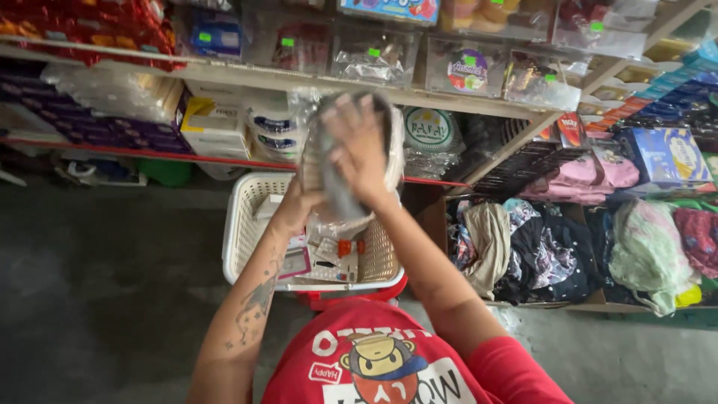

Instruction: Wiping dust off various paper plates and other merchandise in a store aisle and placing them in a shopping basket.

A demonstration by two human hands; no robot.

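Note:
Both of my hands hold up a clear plastic packet [340, 196] with something grey folded inside it. My right hand [360, 150] lies flat over the packet's front, fingers spread upward. My left hand [294, 203] grips the packet's lower left edge from behind; that forearm bears a tattoo. Just beneath the packet is a white plastic basket [243, 224] holding small packaged items, among them a little bottle with a red cap [345, 247]. The basket rests on something red [351, 298]. My red printed shirt fills the bottom of the view.
Shelves [224, 75] with bagged and boxed goods run across the back. At the right, a low box [583, 303] holds several folded clothes, with blue boxes [662, 153] above it. Grey concrete floor [105, 299] lies to the left.

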